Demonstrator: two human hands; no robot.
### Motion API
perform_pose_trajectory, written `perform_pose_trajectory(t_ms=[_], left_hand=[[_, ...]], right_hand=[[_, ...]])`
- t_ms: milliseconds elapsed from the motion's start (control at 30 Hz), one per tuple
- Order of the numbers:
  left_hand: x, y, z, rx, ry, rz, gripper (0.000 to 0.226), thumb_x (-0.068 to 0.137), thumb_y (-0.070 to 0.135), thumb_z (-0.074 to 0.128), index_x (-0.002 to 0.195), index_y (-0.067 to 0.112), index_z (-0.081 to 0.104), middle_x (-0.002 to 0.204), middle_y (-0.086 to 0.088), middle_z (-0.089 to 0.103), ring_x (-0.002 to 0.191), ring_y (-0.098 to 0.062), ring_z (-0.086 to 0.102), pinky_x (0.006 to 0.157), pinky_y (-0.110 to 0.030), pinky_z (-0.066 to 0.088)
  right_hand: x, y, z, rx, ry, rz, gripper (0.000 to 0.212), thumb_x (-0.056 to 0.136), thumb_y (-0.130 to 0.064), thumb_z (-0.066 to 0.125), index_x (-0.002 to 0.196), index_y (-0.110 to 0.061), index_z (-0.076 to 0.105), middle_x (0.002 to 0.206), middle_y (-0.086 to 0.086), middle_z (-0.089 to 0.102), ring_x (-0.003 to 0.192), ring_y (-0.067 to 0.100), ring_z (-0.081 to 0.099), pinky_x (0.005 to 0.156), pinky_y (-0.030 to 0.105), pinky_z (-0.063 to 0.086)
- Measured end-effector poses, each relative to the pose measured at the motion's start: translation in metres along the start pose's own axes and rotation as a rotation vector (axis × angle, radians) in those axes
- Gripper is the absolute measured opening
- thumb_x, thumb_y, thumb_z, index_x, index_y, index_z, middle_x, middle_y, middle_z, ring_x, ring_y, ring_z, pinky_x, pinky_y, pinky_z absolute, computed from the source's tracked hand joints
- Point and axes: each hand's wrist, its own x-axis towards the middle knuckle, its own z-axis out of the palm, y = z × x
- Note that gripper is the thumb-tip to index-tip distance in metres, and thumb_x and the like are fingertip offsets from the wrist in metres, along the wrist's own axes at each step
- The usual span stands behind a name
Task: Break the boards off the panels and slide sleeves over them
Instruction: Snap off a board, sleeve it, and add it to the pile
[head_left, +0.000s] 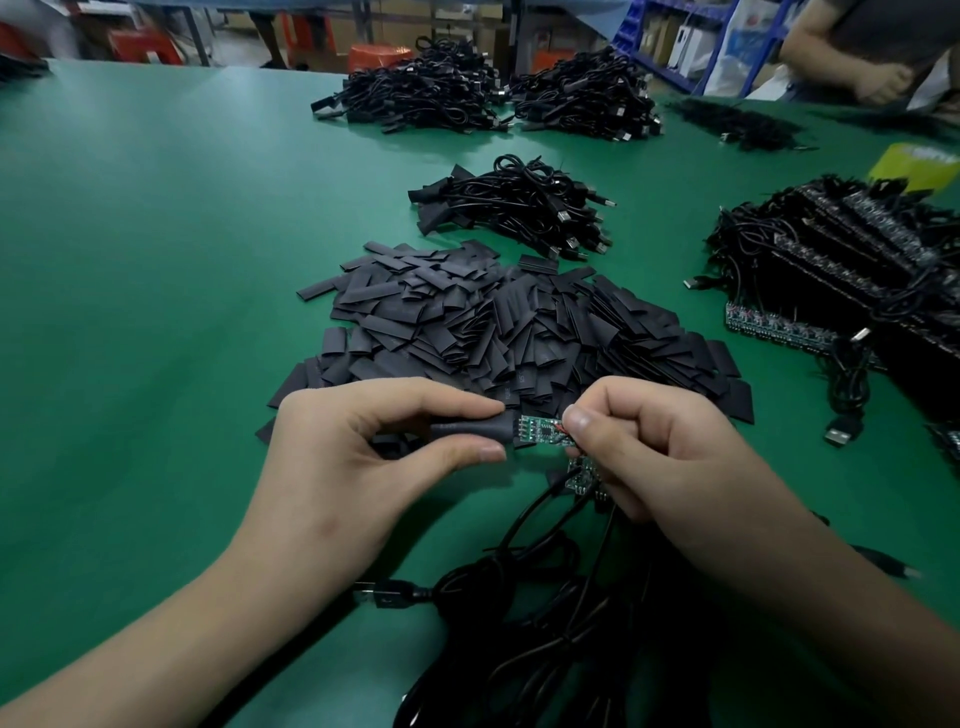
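Barely, sleeve (467, 429) over board (541, 432) edge.

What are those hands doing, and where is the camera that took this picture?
There is no machine here. The camera sits on a person's head and looks down at their own two hands. The left hand pinches a black sleeve, a short soft tube. The right hand pinches a small green board, whose end meets the sleeve's mouth. On the green table lie a big pile of sleeves, black cables and stacked panels.
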Motion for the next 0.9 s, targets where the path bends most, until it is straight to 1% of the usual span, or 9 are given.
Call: perform_pose_trajectory(t_ms=[67,133,200,333,433,533,633,767,900], left_hand=[[-0.0003,0.0007,-0.0002,0.054,-0.019,0.037,0.023,0.070,0.039,0.086,0.091,0.032,0.080,0.085,0.022,0.075,0.081,0.003,0.072,0.078,-0.011,0.051],[-0.0013,0.0007,-0.0003,0.073,-0.024,0.048,0.024,0.070,0.041,0.086,0.091,0.032,0.080,0.085,0.023,0.075,0.080,0.003,0.071,0.078,-0.012,0.052],[-0.0019,0.0004,-0.0003,0.076,-0.016,0.042,0.024,0.070,0.042,0.084,0.091,0.033,0.080,0.085,0.023,0.075,0.080,0.002,0.072,0.077,-0.014,0.054],[-0.0022,-0.0005,0.0001,0.130,-0.015,0.040,0.022,0.071,0.043,0.080,0.092,0.034,0.080,0.084,0.025,0.074,0.080,0.005,0.070,0.077,-0.014,0.053],[-0.0027,0.0000,0.0011,0.186,-0.027,0.062,0.024,0.071,0.044,0.080,0.093,0.034,0.079,0.085,0.028,0.073,0.081,0.009,0.069,0.077,-0.012,0.052],[-0.0039,0.0003,0.0018,0.151,-0.014,0.030,0.025,0.070,0.048,0.084,0.092,0.038,0.079,0.083,0.029,0.073,0.077,0.010,0.068,0.075,-0.011,0.052],[-0.0037,0.0008,0.0015,0.182,-0.052,0.060,0.024,0.072,0.043,0.083,0.094,0.034,0.079,0.084,0.027,0.073,0.080,0.010,0.068,0.077,-0.010,0.051],[-0.0047,0.0047,0.0026,0.242,-0.153,0.178,0.022,0.080,0.037,0.079,0.099,0.027,0.080,0.090,0.020,0.073,0.084,0.007,0.067,0.079,-0.012,0.050],[-0.0043,0.0050,0.0041,0.223,-0.159,0.194,0.021,0.081,0.035,0.078,0.100,0.027,0.079,0.089,0.020,0.073,0.084,0.007,0.067,0.079,-0.012,0.048]], right_hand=[[0.0000,-0.0012,-0.0014,-0.008,-0.021,0.004,0.039,0.099,-0.053,0.055,0.077,-0.021,0.061,0.055,0.000,0.034,0.052,0.020,0.028,0.049,0.031,0.027],[-0.0003,-0.0034,-0.0018,-0.007,-0.039,0.016,0.037,0.089,-0.057,0.053,0.075,-0.024,0.061,0.055,0.001,0.036,0.052,0.020,0.029,0.049,0.033,0.027],[-0.0005,-0.0042,-0.0014,-0.020,-0.048,0.018,0.034,0.087,-0.057,0.053,0.076,-0.026,0.062,0.054,-0.001,0.038,0.052,0.020,0.031,0.050,0.035,0.028],[-0.0015,-0.0015,0.0004,-0.075,-0.030,-0.028,0.027,0.097,-0.044,0.056,0.079,-0.025,0.062,0.051,-0.010,0.042,0.049,0.010,0.033,0.048,0.025,0.029],[-0.0019,-0.0003,0.0005,-0.083,-0.029,-0.036,0.025,0.097,-0.043,0.056,0.082,-0.024,0.063,0.050,-0.011,0.046,0.047,0.006,0.034,0.048,0.020,0.029],[-0.0022,-0.0010,0.0011,-0.090,-0.024,-0.064,0.027,0.095,-0.044,0.055,0.082,-0.022,0.064,0.051,-0.010,0.046,0.047,0.004,0.034,0.048,0.018,0.029],[-0.0021,-0.0010,0.0016,-0.100,-0.019,-0.073,0.027,0.095,-0.042,0.057,0.079,-0.021,0.063,0.052,-0.010,0.044,0.046,0.003,0.034,0.047,0.017,0.028],[-0.0027,0.0010,0.0025,-0.051,-0.085,-0.015,0.025,0.096,-0.042,0.058,0.085,-0.021,0.066,0.053,-0.010,0.044,0.047,0.006,0.031,0.046,0.022,0.025],[-0.0030,0.0015,0.0063,-0.043,-0.103,-0.033,0.022,0.098,-0.040,0.059,0.087,-0.024,0.067,0.054,-0.010,0.048,0.046,0.005,0.032,0.046,0.020,0.026]])
